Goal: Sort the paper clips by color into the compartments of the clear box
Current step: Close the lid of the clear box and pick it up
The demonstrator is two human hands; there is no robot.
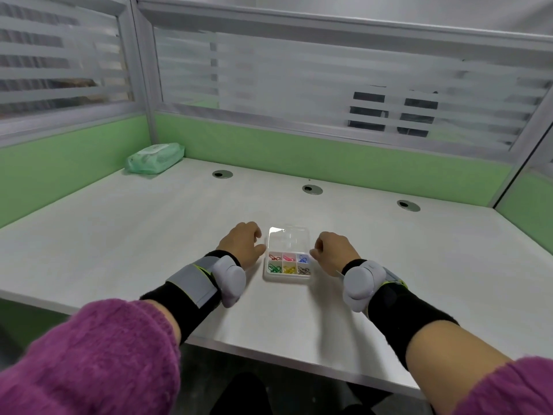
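Left hand (243,245) on worktop (119,235), just left of clear box (288,272); fingers curled, grip narrow, holding nothing visible. Clear box between both hands, lid (288,238) open toward far side. Six compartments hold paper clips (288,264): far row red, pink, blue; near row green, yellow, dark. Right hand (336,251) just right of box, fingers curled, grip narrow, nothing visible in it.
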